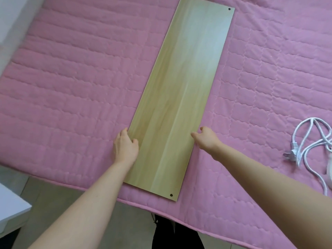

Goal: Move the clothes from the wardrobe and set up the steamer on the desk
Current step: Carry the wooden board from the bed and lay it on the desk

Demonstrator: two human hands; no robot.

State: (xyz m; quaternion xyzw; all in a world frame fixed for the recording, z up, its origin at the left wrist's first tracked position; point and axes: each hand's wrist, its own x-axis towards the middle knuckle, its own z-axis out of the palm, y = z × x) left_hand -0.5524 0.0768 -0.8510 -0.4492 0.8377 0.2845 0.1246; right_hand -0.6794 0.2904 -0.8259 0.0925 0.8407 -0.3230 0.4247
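L hand [125, 144] & R hand [206, 139], fingers curled, clamp the board [179, 87] between them by its long edges – looks stiff, light-ish, slick; balance pt sits beyond the fingertips

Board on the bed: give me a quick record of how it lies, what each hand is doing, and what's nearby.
board: pale wooden board, flat on the pink quilt, near end close to the bed's edge
left hand: left hand holds the board's left long edge, thumb on top
right hand: right hand holds the right long edge, fingers curled
cord: white cord with plug, loose on the quilt, right of the board, not touching it
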